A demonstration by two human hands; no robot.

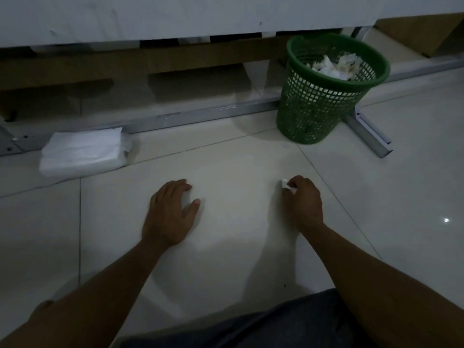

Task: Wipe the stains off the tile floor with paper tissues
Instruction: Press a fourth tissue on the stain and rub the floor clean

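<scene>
We are kneeling on the tile floor [238, 156], looking down at both our hands in dim light. Our right hand [302, 202] is curling its fingers around a small wad of paper tissue [287, 185], pinching it so that only a white bit is showing past the knuckles, and it is holding the wad down against the floor. Our left hand [170, 212] is lying flat on the same tile with its fingers relaxed and spread, holding nothing. We cannot make out any stain on the pale tile in this light.

Taking the green basket [324, 96] as our landmark: the wad in our right hand is sitting nearer to us than the basket and slightly to its left, well apart from it. Our left hand is resting farther left again. The white tissue pack [84, 151] is lying far to the basket's left, against the metal frame rail [200, 115] running along the floor. Crumpled used tissues [334, 65] are filling the basket, which is standing just beside the frame's foot.
</scene>
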